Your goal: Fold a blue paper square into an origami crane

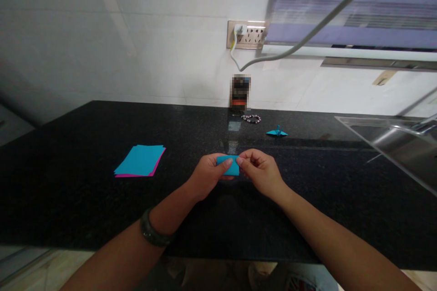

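Observation:
A small folded piece of blue paper [231, 169] is held between my two hands, above the black countertop. My left hand [210, 170] grips its left side, thumb on the front face and fingers behind. On the upper right corner, the thumb and index finger of my right hand [261, 168] pinch the paper. Off to the left lies a stack of square paper sheets [141, 160], blue on top with magenta showing beneath. A folded blue paper crane [277, 132] stands on the counter beyond my right hand.
A phone-like object [240, 92], blurred out, leans against the wall with a beaded strap [251, 119] before it. Above is a socket panel [247, 35] with a plugged-in cable [307, 36]. At the right is a metal sink [403, 150]. The black countertop [85, 209] ends near my forearms.

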A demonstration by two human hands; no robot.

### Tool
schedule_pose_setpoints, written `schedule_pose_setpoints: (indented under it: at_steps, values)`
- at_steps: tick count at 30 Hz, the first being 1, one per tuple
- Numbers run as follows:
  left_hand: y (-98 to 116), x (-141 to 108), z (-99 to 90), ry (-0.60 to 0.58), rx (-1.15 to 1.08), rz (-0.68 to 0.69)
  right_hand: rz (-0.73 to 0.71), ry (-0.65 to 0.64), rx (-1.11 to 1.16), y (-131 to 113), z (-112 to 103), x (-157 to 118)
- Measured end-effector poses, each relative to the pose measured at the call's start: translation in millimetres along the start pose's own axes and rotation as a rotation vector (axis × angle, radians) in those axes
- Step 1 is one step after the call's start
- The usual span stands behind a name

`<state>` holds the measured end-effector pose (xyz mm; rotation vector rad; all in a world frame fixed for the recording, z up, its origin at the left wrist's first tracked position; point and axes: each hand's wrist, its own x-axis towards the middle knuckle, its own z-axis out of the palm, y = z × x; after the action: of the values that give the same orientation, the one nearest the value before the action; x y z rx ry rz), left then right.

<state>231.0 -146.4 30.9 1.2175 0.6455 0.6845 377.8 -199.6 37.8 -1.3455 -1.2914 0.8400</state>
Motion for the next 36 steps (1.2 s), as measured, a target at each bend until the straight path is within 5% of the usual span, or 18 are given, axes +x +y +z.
schedule_pose_setpoints:
  at_steps: [15, 27, 36]
  values:
    - [1.3, 0.0, 1.7, 0.023, 0.056, 0.011, -0.021, -0.001, -0.012, 2.7, -0.6, 0.2]
    - [4.3, 0.7, -1.5, 0.195, 0.551, 0.299, -0.077, -0.055, -0.165, 2.7, -6.5, 1.4]
    - [4.1, -0.8, -6.4, 0.118, 0.784, 0.395, -0.066, -0.069, -0.175, 1.4, -5.8, 0.5]
